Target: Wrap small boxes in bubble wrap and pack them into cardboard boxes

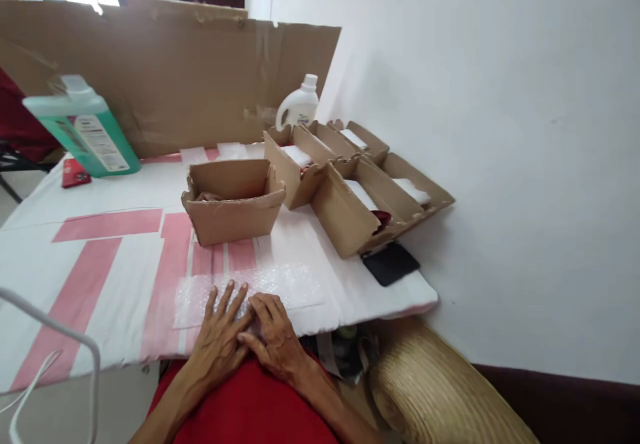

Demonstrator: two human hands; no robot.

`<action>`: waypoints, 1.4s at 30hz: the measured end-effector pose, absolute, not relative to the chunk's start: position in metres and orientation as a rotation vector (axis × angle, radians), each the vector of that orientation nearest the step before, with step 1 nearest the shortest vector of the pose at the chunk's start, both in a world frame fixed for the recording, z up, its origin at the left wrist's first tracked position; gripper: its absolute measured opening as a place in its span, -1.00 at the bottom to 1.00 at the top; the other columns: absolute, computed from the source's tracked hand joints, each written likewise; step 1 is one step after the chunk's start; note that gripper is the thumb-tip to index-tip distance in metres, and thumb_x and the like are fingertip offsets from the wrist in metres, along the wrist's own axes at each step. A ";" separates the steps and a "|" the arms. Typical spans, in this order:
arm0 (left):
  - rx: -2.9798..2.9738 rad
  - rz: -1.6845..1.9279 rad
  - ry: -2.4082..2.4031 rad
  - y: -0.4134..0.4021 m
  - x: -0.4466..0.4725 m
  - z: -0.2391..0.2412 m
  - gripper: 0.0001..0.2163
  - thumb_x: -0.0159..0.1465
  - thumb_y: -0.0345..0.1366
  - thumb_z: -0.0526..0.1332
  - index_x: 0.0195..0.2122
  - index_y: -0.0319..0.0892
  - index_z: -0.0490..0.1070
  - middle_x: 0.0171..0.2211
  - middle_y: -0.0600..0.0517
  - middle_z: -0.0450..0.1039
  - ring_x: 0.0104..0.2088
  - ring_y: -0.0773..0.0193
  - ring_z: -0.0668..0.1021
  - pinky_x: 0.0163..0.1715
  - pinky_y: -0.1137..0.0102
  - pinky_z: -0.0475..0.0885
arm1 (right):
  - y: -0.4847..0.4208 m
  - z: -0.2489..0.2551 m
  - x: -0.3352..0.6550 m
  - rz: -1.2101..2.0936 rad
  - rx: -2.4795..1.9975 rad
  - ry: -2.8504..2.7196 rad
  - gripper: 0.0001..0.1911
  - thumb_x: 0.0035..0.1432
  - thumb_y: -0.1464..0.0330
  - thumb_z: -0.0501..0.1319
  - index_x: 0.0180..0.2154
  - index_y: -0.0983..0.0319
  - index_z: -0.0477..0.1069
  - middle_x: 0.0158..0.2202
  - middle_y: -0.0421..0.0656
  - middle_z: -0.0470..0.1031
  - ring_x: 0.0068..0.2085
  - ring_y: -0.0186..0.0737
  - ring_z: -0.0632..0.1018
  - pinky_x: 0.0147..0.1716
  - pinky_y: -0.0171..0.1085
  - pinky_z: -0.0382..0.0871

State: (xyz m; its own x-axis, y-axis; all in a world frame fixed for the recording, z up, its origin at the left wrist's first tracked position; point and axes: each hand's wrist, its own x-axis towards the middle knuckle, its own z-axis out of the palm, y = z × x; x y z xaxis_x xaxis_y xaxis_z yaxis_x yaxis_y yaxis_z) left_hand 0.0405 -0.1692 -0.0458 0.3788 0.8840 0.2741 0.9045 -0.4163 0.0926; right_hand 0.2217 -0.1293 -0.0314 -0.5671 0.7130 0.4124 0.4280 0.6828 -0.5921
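Observation:
A sheet of clear bubble wrap (280, 285) lies flat near the front edge of the white and pink table (100, 277). My left hand (220, 334) rests on the sheet's near edge with its fingers stretched out flat. My right hand (274, 337) lies beside it, fingers flat on the wrap and overlapping the left hand's fingers. Neither hand holds anything. Just behind the sheet stands an open brown cardboard box (233, 201).
Several open cardboard boxes (360, 197) with white packets sit at the right by the wall. A black phone (390, 263) lies at the table's right edge. A green bottle (87, 127), a white bottle (299, 104) and a tall cardboard sheet (175, 77) stand behind. A straw hat (440, 391) lies below.

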 end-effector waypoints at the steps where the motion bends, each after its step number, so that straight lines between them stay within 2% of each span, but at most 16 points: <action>1: -2.549 -0.431 -1.675 -0.170 0.041 -0.044 -0.37 0.33 -0.25 0.13 0.43 -0.05 0.05 0.47 -0.08 -0.03 0.47 -0.08 -0.04 0.40 -0.10 -0.13 | -0.129 -0.035 0.221 0.609 -0.874 -2.209 -0.42 0.35 0.20 0.20 0.28 0.29 0.16 0.11 0.12 0.40 0.11 0.08 0.42 0.13 0.12 0.41; 4: -2.582 -0.461 -1.699 -0.169 0.042 -0.039 -0.36 0.33 -0.25 0.12 0.44 -0.08 0.02 0.46 -0.10 0.02 0.47 -0.09 -0.01 0.39 -0.13 -0.08 | -0.126 -0.041 0.224 0.691 -0.869 -2.150 -0.43 0.34 0.24 0.21 0.28 0.27 0.16 0.14 0.11 0.36 0.13 0.06 0.39 0.15 0.11 0.40; 7: -2.603 -0.570 -1.723 -0.168 0.033 -0.030 -0.34 0.32 -0.23 0.13 0.43 -0.20 -0.02 0.40 -0.19 0.15 0.44 -0.04 0.11 0.38 -0.07 0.02 | -0.125 -0.038 0.228 0.678 -0.858 -2.170 -0.49 0.31 0.26 0.23 0.22 0.26 0.24 0.12 0.09 0.37 0.12 0.06 0.39 0.14 0.11 0.40; 10: -2.404 -0.695 -1.869 -0.175 0.012 -0.018 -0.48 0.35 -0.21 0.10 0.32 -0.21 0.16 0.30 -0.22 0.31 0.32 0.00 0.34 0.28 0.02 0.23 | -0.126 -0.033 0.228 0.641 -0.859 -2.264 -0.57 0.27 0.28 0.28 0.13 0.24 0.35 0.12 0.08 0.37 0.11 0.08 0.37 0.13 0.13 0.40; 12: -2.114 -0.697 -2.125 -0.183 -0.004 -0.007 -0.57 0.38 -0.13 0.04 0.20 -0.22 0.28 0.14 -0.24 0.45 0.14 -0.03 0.49 0.12 0.07 0.38 | -0.127 -0.031 0.227 0.614 -0.876 -2.316 -0.58 0.26 0.28 0.30 0.11 0.23 0.38 0.13 0.08 0.37 0.12 0.09 0.36 0.13 0.13 0.39; 13: -1.950 -0.646 -2.288 -0.188 -0.010 -0.002 -0.55 0.38 -0.05 0.01 0.15 -0.25 0.30 0.04 -0.25 0.49 0.05 -0.06 0.54 0.02 0.08 0.43 | -0.127 -0.031 0.226 0.601 -0.880 -2.334 -0.58 0.25 0.27 0.31 0.10 0.24 0.38 0.13 0.08 0.37 0.12 0.10 0.35 0.13 0.14 0.39; 15: -1.694 -0.454 -2.616 -0.196 -0.019 0.009 -0.44 0.35 0.12 -0.06 0.08 -0.28 0.32 -0.12 -0.25 0.54 -0.10 -0.13 0.58 -0.13 0.08 0.45 | -0.127 -0.031 0.226 0.574 -0.877 -2.348 -0.57 0.24 0.25 0.33 0.09 0.26 0.39 0.13 0.10 0.37 0.12 0.11 0.35 0.12 0.14 0.39; 17: -1.567 -0.260 -2.876 -0.199 -0.022 0.019 -0.38 0.30 0.24 -0.10 0.02 -0.24 0.32 -0.21 -0.21 0.55 -0.17 -0.17 0.60 -0.22 0.09 0.43 | -0.126 -0.033 0.226 0.554 -0.874 -2.359 -0.56 0.24 0.24 0.34 0.09 0.27 0.39 0.13 0.12 0.37 0.12 0.11 0.35 0.11 0.13 0.40; 21: -1.493 -0.182 -3.180 -0.191 -0.021 0.027 -0.52 0.23 0.25 -0.04 -0.22 -0.06 0.34 -0.35 -0.06 0.56 -0.27 -0.07 0.60 -0.35 0.22 0.36 | -0.125 -0.035 0.227 0.521 -0.881 -2.391 -0.56 0.23 0.28 0.34 0.10 0.29 0.38 0.14 0.14 0.37 0.12 0.10 0.35 0.09 0.11 0.42; 24: -1.528 -0.394 -3.273 -0.187 -0.025 0.024 -0.57 0.14 0.24 0.07 -0.36 -0.03 0.35 -0.49 0.03 0.49 -0.41 0.05 0.55 -0.40 0.27 0.33 | -0.125 -0.036 0.226 0.523 -0.910 -2.402 -0.56 0.23 0.30 0.35 0.10 0.28 0.37 0.16 0.13 0.36 0.12 0.10 0.36 0.07 0.09 0.44; 26: -1.555 -0.723 -3.260 -0.187 -0.027 0.022 -0.57 0.07 0.24 0.15 -0.40 -0.05 0.36 -0.51 0.06 0.46 -0.46 0.12 0.51 -0.40 0.29 0.35 | -0.126 -0.037 0.226 0.532 -0.930 -2.403 -0.55 0.23 0.30 0.35 0.11 0.28 0.37 0.18 0.12 0.35 0.13 0.10 0.36 0.08 0.07 0.43; 30: -1.504 -1.540 -3.203 -0.189 -0.017 0.031 -0.56 0.05 0.21 0.29 -0.41 -0.09 0.33 -0.47 0.11 0.40 -0.39 0.20 0.53 -0.34 0.36 0.43 | -0.127 -0.035 0.226 0.540 -0.931 -2.378 -0.57 0.26 0.30 0.33 0.11 0.30 0.37 0.18 0.15 0.32 0.15 0.11 0.34 0.12 0.09 0.39; 32: -1.573 -1.780 -3.135 -0.183 -0.003 0.043 -0.58 0.10 0.15 0.32 -0.42 -0.11 0.32 -0.47 0.13 0.37 -0.37 0.25 0.52 -0.33 0.40 0.43 | -0.128 -0.032 0.227 0.567 -0.932 -2.359 -0.58 0.26 0.29 0.32 0.10 0.30 0.38 0.15 0.15 0.33 0.13 0.10 0.35 0.11 0.09 0.39; 37: -2.036 -1.971 -2.896 -0.146 0.048 0.063 -0.65 0.19 0.05 0.30 -0.42 -0.13 0.32 -0.47 0.12 0.38 -0.41 0.30 0.49 -0.34 0.41 0.45 | -0.127 -0.030 0.231 0.628 -0.908 -2.349 -0.64 0.25 0.30 0.32 0.05 0.24 0.41 0.04 0.02 0.40 0.06 0.04 0.36 0.07 0.04 0.41; 40: -2.351 -1.795 -2.725 -0.123 0.078 0.059 -0.69 0.26 0.01 0.21 -0.43 -0.12 0.29 -0.47 0.12 0.35 -0.43 0.32 0.48 -0.37 0.41 0.44 | -0.125 -0.035 0.236 0.613 -0.829 -2.359 -0.78 0.27 0.30 0.28 -0.07 0.24 0.45 -0.05 -0.01 0.46 0.04 0.00 0.40 0.08 0.00 0.41; 42: -2.496 -1.607 -2.641 -0.113 0.092 0.052 -0.71 0.29 -0.03 0.16 -0.44 -0.11 0.26 -0.48 0.14 0.32 -0.44 0.35 0.45 -0.38 0.42 0.41 | -0.124 -0.037 0.239 0.580 -0.806 -2.380 -0.79 0.30 0.31 0.23 -0.07 0.25 0.44 -0.08 -0.01 0.49 0.03 0.00 0.44 0.08 0.01 0.42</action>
State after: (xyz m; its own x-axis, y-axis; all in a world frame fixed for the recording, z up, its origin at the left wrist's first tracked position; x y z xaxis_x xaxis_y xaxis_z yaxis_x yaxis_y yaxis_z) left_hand 0.0922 -0.1130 0.0522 -0.0132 0.9977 -0.0663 0.3996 0.0661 0.9143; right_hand 0.2390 -0.1244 -0.0372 -0.6656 0.6522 0.3628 0.4120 0.7265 -0.5500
